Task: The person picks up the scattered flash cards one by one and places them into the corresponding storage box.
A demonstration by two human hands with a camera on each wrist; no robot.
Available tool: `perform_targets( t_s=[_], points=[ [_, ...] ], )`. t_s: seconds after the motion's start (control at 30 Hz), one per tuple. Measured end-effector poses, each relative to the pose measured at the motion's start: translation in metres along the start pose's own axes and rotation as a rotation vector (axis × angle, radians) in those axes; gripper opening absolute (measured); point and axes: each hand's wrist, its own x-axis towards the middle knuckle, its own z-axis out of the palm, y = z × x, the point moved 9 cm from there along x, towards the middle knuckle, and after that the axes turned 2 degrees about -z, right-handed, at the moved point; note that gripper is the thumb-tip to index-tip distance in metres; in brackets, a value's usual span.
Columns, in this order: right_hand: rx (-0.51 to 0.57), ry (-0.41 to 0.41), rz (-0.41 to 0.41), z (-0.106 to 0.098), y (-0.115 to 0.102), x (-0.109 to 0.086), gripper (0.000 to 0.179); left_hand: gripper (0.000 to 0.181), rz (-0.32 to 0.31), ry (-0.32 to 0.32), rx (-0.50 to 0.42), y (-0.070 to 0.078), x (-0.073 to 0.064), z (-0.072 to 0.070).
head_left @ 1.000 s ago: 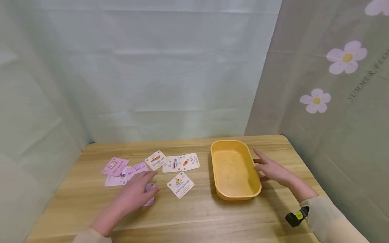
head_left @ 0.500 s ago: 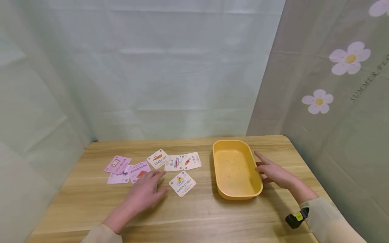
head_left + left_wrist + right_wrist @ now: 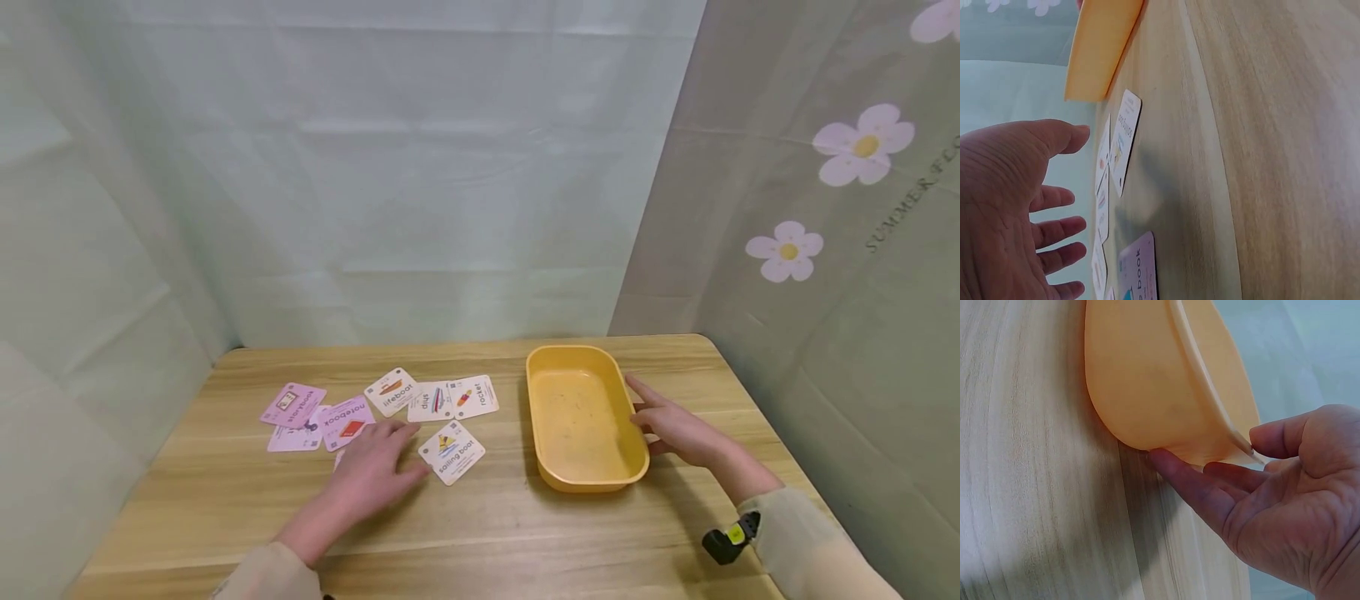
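My left hand (image 3: 378,467) hovers over the table, thumb and fingertips reaching toward the white sailing boat card (image 3: 452,452). In the left wrist view its fingers are spread apart with nothing between them. Beneath this hand lies a purple card (image 3: 1138,269) with "book" in its word, mostly hidden in the head view. My right hand (image 3: 681,429) holds the right side of the yellow plastic tray (image 3: 532,417). Seen from the right wrist, one bent finger is at the tray's rim (image 3: 1204,372) and the thumb rests against the outer wall.
Behind the left hand lie a lifeboat card (image 3: 392,392), a ship card (image 3: 430,402) and a rocket card (image 3: 474,396). Further left, a storybook card (image 3: 293,405) overlaps a whitish card (image 3: 291,439) beside a notebook card (image 3: 347,422). Cloth curtains (image 3: 450,183) surround the wooden table (image 3: 517,542).
My left hand has moved right, from over the purple cards to beside the sailing boat card, uncovering the notebook card. The right hand stays at the tray. The view has shifted slightly.
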Motion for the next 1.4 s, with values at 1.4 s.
perform_targets(
  t_s=[1.4],
  points=[
    [0.044,-0.046,-0.015,0.007,0.001,-0.003,0.076,0.087,-0.06,-0.013,0.138,0.015,0.016,0.033]
  ],
)
